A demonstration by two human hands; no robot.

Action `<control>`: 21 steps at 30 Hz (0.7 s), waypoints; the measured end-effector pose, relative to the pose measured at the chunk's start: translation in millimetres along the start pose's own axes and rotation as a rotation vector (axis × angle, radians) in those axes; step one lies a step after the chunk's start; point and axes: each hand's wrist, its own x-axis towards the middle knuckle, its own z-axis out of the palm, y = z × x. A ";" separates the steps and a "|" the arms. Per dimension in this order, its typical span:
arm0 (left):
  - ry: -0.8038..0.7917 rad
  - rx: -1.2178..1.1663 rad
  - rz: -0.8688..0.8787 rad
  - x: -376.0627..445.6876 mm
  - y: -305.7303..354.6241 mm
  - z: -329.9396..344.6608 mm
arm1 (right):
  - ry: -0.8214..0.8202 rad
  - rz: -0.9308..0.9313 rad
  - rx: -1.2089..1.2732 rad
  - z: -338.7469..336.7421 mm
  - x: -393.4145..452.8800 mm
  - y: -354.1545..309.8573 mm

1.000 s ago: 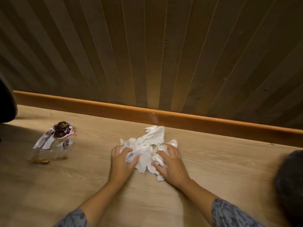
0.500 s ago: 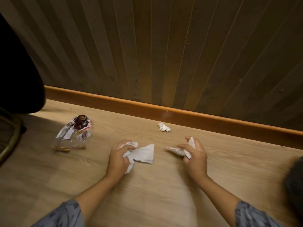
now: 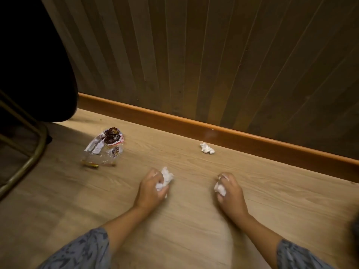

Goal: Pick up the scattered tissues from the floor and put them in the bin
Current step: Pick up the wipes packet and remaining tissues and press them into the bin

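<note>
My left hand (image 3: 150, 188) grips a crumpled white tissue wad (image 3: 166, 178) just above the wooden floor. My right hand (image 3: 230, 193) grips a second white tissue wad (image 3: 220, 188), mostly hidden inside the fist. A third small crumpled tissue (image 3: 207, 148) lies loose on the floor near the skirting board, beyond and between both hands. No bin is in view.
A crumpled clear plastic wrapper (image 3: 104, 147) with a brown and red print lies on the floor at the left. A dark chair seat (image 3: 35, 61) with a brass-coloured leg frame (image 3: 29, 162) stands at far left. An orange skirting board (image 3: 194, 125) runs below the panelled wall.
The one tissue pile has been split: each hand has balled up its part into its fist. One small tissue stayed by the skirting board. The view has shifted left.
</note>
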 end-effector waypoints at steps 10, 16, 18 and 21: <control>0.499 0.015 -0.356 79.7 -25.5 -71.3 | -0.126 0.124 -0.093 19.6 128.7 -51.0; 0.476 0.273 -0.378 102.8 -79.5 -91.0 | -0.241 0.131 -0.186 44.9 116.9 -16.5; 0.296 0.289 -0.539 104.7 -114.7 -91.0 | -0.219 0.044 -0.174 47.0 97.9 -9.0; 0.166 0.414 -0.689 87.9 -149.1 -81.7 | -0.159 -0.009 -0.164 47.4 71.3 -7.3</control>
